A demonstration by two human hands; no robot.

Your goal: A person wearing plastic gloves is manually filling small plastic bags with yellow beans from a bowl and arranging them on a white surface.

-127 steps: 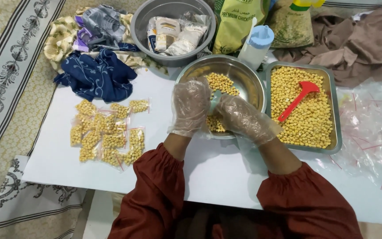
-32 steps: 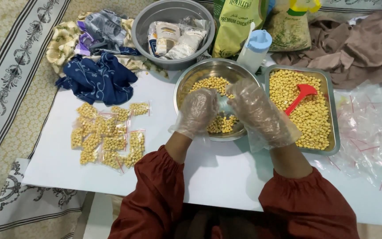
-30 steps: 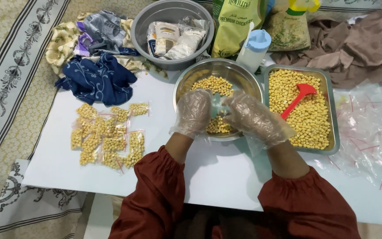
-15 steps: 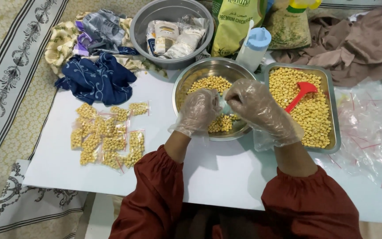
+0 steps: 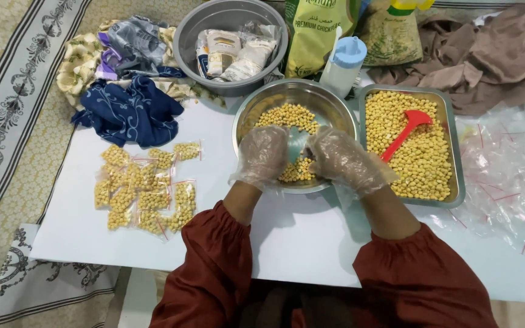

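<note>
Over the round steel bowl of yellow chickpeas (image 5: 296, 115) on the white table (image 5: 311, 231), our left hand (image 5: 264, 157) and right hand (image 5: 343, 159) (both in clear plastic gloves) pinch a small clear plastic bag (image 5: 296, 144) between them. Filled packets (image 5: 144, 188) lie well to the left; a rectangular steel tray with a red scoop (image 5: 407, 132) sits just right.

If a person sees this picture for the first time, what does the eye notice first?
First, the two gloved hands, left hand and right hand, meeting over the round steel bowl of chickpeas at centre. Next, the red scoop lying in the tray to the right, and the small filled bags at left.
</note>
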